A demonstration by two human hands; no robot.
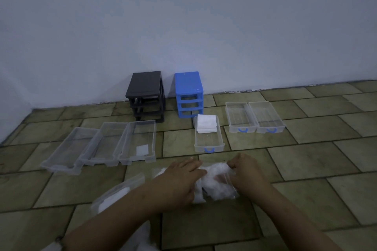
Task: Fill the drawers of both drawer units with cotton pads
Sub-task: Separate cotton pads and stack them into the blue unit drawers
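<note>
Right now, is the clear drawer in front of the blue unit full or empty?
Partly filled. The blue-handled drawer holds a stack of white cotton pads at its far end only; its near half is bare.
</note>
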